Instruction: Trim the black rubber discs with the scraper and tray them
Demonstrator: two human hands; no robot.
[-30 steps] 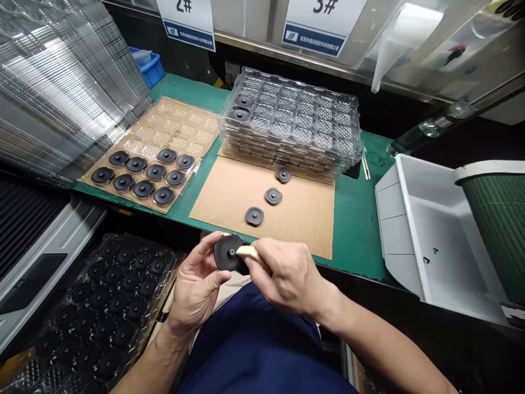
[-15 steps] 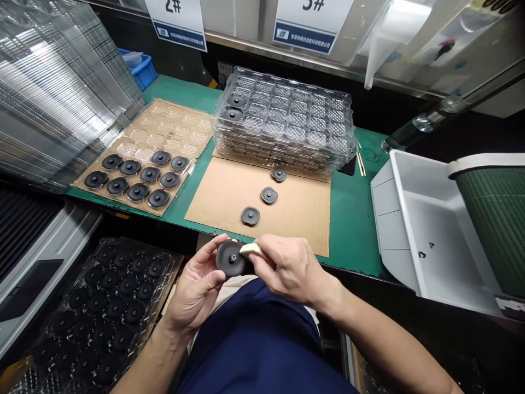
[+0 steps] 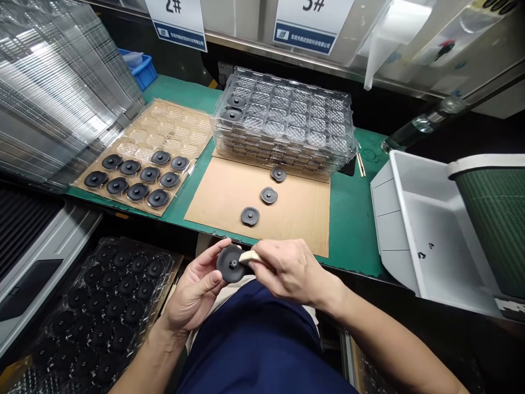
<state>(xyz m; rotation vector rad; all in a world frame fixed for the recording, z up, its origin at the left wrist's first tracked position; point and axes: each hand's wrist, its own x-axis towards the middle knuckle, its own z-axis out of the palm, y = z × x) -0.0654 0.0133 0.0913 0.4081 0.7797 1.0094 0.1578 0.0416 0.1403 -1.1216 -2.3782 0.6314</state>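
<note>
Between the fingers and thumb of my left hand point(image 3: 197, 287) is a round black plastic part point(image 3: 228, 272) with a small raised hub in its middle, tilted towards me. My right hand point(image 3: 289, 271) pinches a flat cream-coloured piece point(image 3: 249, 257), its tip pressed against the part's face near the hub. What this piece is made of I cannot tell. Just beyond my hands, three similar black parts lie in a slanting row on a cardboard sheet point(image 3: 305, 219); the nearest black part point(image 3: 250, 216) is close to the table's front edge.
A clear tray point(image 3: 180, 123) at left holds several black parts. Behind the cardboard stands a stack of clear trays point(image 3: 283, 120). A white bin point(image 3: 435, 235) and green conveyor belt point(image 3: 492, 219) are at right. Another filled tray point(image 3: 110, 306) sits low at left.
The black part has dropped slightly and tilted in my left hand. The cream piece has shifted a little on its face, closer to the hub.
</note>
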